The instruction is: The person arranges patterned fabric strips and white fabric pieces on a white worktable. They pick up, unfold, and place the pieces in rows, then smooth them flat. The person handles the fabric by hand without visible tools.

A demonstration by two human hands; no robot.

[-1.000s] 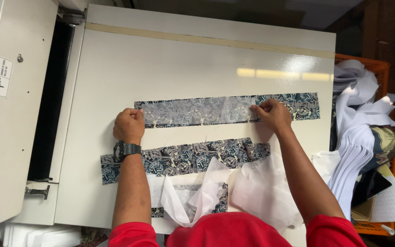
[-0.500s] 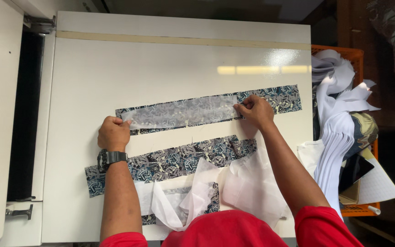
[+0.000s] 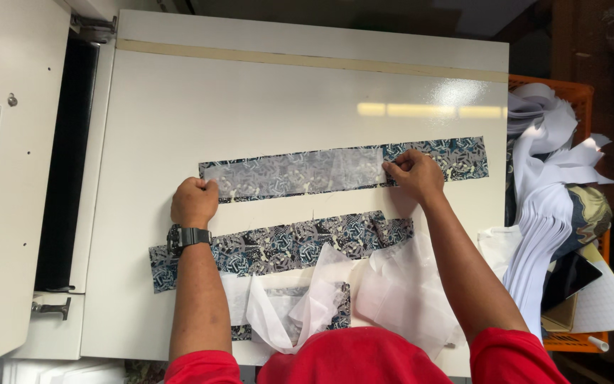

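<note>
Head view, near edge first: loose white pieces [image 3: 392, 299] and a short patterned offcut lie bunched at the table's [image 3: 286, 99] front, against the person's red shirt. Just beyond them a patterned strip [image 3: 286, 245] lies flat, running left to right, partly under the left forearm.

Next out is the strip in hand. The upper strip [image 3: 456, 156] lies across the middle of the white table, parallel to the nearer one and apart from it. It is a long, narrow band of blue-grey and black print. A sheer white lining [image 3: 293, 173] covers it from the left end to roughly two thirds along; the print shows dimly through, and the right end is bare.

Left hand [image 3: 193, 201], wearing a wristwatch, is curled into a loose fist and presses on the lining's left end; whether it pinches anything cannot be told. Right hand [image 3: 415, 173] pinches the lining's right edge between fingertips and thumb.

Judgement: good practice at this step is to keep the left end pinned, draw the lining taut and square to the strip's long edges, and lay it without creases or overhang.

Farther right, an orange crate [image 3: 584, 92] holds stacked white pieces. At far left stands a cream machine housing [image 3: 8, 235].
</note>
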